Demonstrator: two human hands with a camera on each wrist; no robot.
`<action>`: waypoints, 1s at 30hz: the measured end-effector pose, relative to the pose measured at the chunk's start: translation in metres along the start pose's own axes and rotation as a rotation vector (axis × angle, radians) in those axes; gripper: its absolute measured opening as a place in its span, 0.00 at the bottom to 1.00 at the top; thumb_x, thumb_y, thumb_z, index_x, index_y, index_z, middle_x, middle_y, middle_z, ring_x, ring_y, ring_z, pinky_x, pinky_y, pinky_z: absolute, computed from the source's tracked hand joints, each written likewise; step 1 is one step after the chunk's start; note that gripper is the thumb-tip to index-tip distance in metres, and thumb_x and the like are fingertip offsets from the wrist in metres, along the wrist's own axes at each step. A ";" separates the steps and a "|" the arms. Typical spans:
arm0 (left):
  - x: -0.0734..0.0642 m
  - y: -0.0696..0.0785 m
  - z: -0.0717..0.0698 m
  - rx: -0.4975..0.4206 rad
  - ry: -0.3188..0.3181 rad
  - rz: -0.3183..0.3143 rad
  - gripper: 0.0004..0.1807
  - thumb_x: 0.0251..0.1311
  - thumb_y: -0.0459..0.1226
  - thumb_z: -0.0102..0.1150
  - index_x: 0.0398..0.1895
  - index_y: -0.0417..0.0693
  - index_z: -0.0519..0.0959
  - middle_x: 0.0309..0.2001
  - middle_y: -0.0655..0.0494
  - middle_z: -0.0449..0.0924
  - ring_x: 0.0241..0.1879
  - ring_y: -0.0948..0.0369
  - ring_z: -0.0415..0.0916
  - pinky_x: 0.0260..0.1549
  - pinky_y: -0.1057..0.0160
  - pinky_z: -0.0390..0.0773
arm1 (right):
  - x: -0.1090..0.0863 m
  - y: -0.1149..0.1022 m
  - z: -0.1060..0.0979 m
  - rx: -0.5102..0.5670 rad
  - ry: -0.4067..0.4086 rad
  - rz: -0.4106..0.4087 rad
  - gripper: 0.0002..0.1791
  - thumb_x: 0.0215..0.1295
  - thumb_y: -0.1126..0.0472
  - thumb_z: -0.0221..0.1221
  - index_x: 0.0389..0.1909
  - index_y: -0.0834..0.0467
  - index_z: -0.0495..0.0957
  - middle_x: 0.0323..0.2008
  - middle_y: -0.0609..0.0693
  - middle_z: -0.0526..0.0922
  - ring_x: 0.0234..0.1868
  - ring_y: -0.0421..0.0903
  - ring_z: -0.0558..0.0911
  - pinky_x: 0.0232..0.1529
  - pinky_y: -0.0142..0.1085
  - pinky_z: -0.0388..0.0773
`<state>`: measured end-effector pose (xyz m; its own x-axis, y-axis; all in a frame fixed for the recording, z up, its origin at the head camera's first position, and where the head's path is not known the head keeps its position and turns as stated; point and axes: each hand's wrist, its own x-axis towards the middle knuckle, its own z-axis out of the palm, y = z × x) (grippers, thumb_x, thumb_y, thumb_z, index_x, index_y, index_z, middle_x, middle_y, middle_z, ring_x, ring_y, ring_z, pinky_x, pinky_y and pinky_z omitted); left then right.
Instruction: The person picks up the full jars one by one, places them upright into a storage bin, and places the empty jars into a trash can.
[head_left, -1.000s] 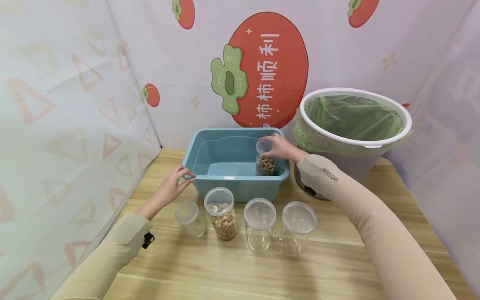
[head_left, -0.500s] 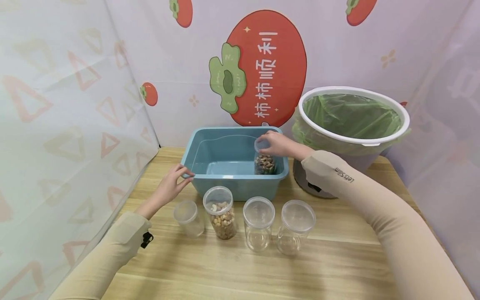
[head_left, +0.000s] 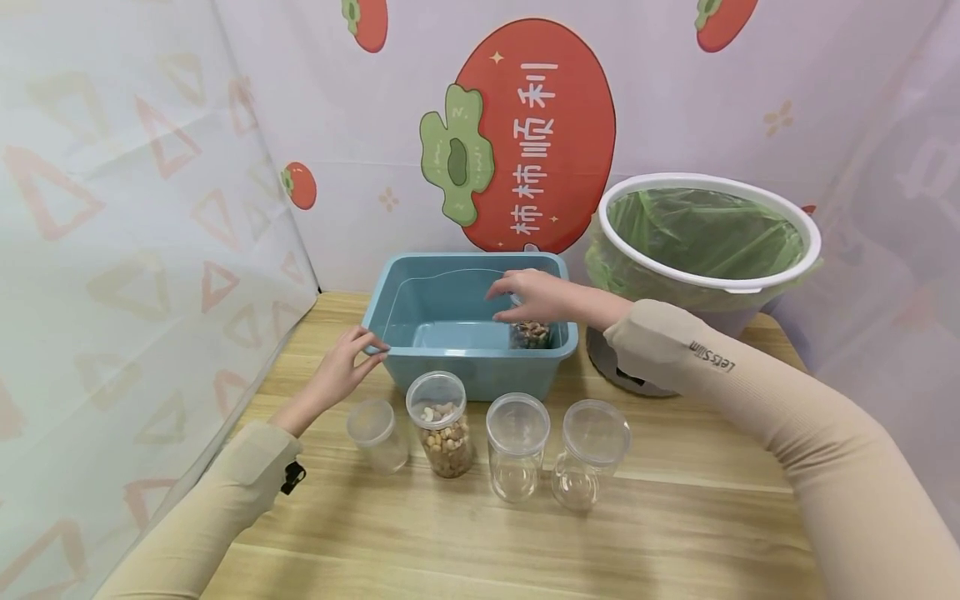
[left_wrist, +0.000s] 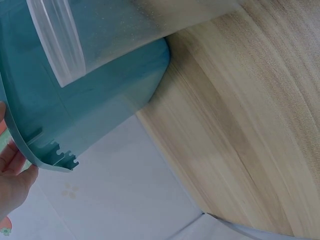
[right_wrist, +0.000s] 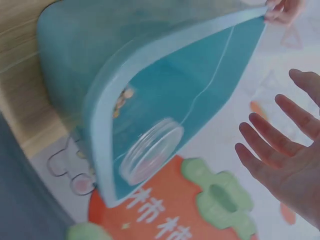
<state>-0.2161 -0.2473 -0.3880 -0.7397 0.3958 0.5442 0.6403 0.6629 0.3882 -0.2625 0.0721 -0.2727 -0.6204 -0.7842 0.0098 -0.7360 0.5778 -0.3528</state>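
My left hand (head_left: 341, 367) pinches the rim of a blue plastic tub (head_left: 480, 371) at its near left corner; the left wrist view shows the thumb and fingers (left_wrist: 22, 172) on either side of that rim. Inside the tub, at the right end, stands a clear jar of nuts (head_left: 531, 335). Over it hovers my right hand (head_left: 534, 297), fingers spread and holding nothing, partly covering the jar in the head view. The right wrist view shows the jar's lid (right_wrist: 152, 150) apart from the open right hand (right_wrist: 290, 160).
Before the tub stand a small lidded jar (head_left: 378, 437), a jar of mixed nuts (head_left: 447, 446) and two clear lidded jars with no visible contents, one left (head_left: 517, 458), one right (head_left: 588, 458). A bin with a green liner (head_left: 705, 233) stands at the right.
My right hand has let go of the jar of nuts in the tub and moved slightly left, its fingers spreading. My left hand stays on the rim.
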 end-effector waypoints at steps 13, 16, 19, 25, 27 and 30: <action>0.000 0.002 0.000 0.010 0.011 0.015 0.07 0.45 0.26 0.62 0.28 0.41 0.77 0.31 0.51 0.72 0.34 0.53 0.70 0.33 0.56 0.70 | 0.005 -0.045 0.021 -0.009 -0.120 -0.172 0.19 0.56 0.55 0.58 0.49 0.58 0.74 0.43 0.52 0.75 0.47 0.46 0.73 0.48 0.37 0.69; 0.000 0.002 0.000 0.011 0.008 0.010 0.07 0.46 0.26 0.62 0.28 0.41 0.77 0.31 0.51 0.72 0.34 0.53 0.70 0.33 0.56 0.70 | 0.008 -0.052 0.026 -0.007 -0.131 -0.231 0.20 0.55 0.55 0.59 0.48 0.59 0.74 0.43 0.52 0.75 0.47 0.46 0.74 0.48 0.36 0.69; -0.001 0.002 0.001 0.008 0.006 0.008 0.07 0.46 0.26 0.62 0.28 0.41 0.76 0.31 0.51 0.72 0.34 0.52 0.70 0.32 0.56 0.69 | 0.012 -0.059 0.032 -0.007 -0.161 -0.263 0.21 0.55 0.55 0.60 0.48 0.60 0.74 0.43 0.54 0.75 0.47 0.47 0.74 0.49 0.36 0.69; -0.001 0.002 0.001 0.012 0.005 0.007 0.07 0.45 0.26 0.62 0.29 0.41 0.76 0.31 0.50 0.72 0.34 0.53 0.69 0.33 0.55 0.69 | 0.018 -0.069 0.043 0.007 -0.236 -0.269 0.25 0.54 0.54 0.61 0.52 0.61 0.72 0.46 0.57 0.74 0.46 0.49 0.75 0.46 0.36 0.69; -0.001 0.002 0.001 0.009 0.005 0.004 0.07 0.45 0.26 0.62 0.29 0.41 0.76 0.31 0.50 0.72 0.35 0.52 0.69 0.33 0.55 0.69 | 0.020 -0.072 0.046 0.000 -0.248 -0.263 0.27 0.53 0.53 0.62 0.53 0.60 0.71 0.48 0.57 0.73 0.46 0.48 0.74 0.46 0.35 0.69; -0.001 0.002 0.001 -0.001 0.002 -0.001 0.07 0.45 0.26 0.62 0.29 0.41 0.76 0.31 0.50 0.72 0.35 0.52 0.69 0.33 0.55 0.69 | 0.023 -0.075 0.049 0.005 -0.262 -0.252 0.28 0.51 0.52 0.63 0.53 0.59 0.71 0.49 0.56 0.72 0.48 0.48 0.73 0.47 0.35 0.69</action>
<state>-0.2143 -0.2458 -0.3882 -0.7402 0.3934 0.5454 0.6393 0.6631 0.3894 -0.2077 -0.0004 -0.2919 -0.3286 -0.9336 -0.1427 -0.8554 0.3582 -0.3741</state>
